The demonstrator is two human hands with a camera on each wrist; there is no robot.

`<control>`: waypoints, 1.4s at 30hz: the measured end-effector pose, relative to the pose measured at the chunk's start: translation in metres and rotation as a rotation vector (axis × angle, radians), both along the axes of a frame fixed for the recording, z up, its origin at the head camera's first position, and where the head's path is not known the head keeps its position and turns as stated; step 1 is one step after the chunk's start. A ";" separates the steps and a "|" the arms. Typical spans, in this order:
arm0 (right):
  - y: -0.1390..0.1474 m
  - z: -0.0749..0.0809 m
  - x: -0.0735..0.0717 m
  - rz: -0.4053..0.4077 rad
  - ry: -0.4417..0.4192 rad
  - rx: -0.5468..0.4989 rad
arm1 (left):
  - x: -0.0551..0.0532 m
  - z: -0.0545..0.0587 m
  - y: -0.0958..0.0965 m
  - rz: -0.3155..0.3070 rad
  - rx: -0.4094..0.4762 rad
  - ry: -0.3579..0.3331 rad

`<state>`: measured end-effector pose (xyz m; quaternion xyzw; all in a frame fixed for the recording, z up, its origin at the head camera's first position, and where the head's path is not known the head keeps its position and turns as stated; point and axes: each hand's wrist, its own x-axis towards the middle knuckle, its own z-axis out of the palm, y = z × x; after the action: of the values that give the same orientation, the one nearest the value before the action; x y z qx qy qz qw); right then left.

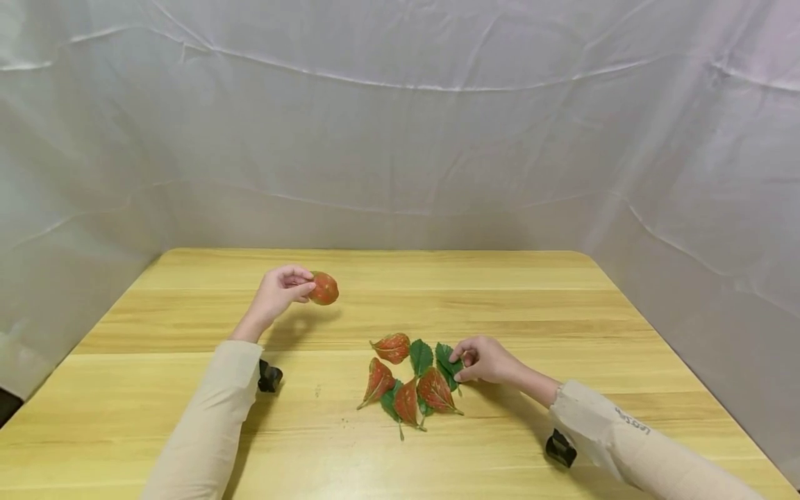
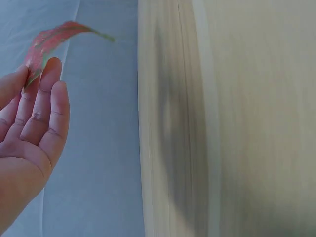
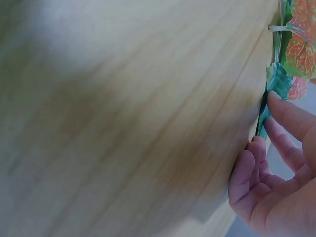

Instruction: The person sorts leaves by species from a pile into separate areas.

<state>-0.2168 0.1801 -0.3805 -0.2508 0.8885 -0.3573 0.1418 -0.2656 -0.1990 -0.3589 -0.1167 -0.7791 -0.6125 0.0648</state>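
My left hand (image 1: 282, 292) is raised over the left part of the table, pinching a red leaf (image 1: 324, 289) with green edging between thumb and fingers. In the left wrist view this leaf (image 2: 52, 40) curves upward from the fingertips, its thin stem pointing right. At the right side of a leaf cluster, my right hand (image 1: 489, 360) has thumb and index finger on a serrated green leaf (image 1: 445, 355). The right wrist view shows that green leaf (image 3: 279, 81) low at the tabletop, pinched at its edge, with the other fingers curled beside it.
Several red leaves (image 1: 406, 401) with pale veins lie in a loose ring on the wooden table (image 1: 500, 298), among other green leaves (image 1: 421, 356). Small specks (image 1: 346, 421) dot the wood left of them. Pale fabric (image 1: 387, 139) hangs behind and at both sides.
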 end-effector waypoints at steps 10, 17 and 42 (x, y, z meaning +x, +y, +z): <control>0.001 0.000 0.002 -0.015 -0.008 0.006 | 0.000 0.001 -0.021 0.028 -0.001 -0.036; 0.002 0.000 0.003 -0.008 -0.009 0.003 | -0.001 0.007 -0.036 0.095 -0.176 -0.040; 0.001 -0.001 0.005 -0.006 0.001 0.010 | -0.022 -0.004 -0.054 0.088 -0.395 -0.213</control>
<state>-0.2120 0.1808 -0.3814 -0.2477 0.8910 -0.3532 0.1414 -0.2873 -0.2534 -0.3629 -0.0278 -0.8907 -0.4535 -0.0150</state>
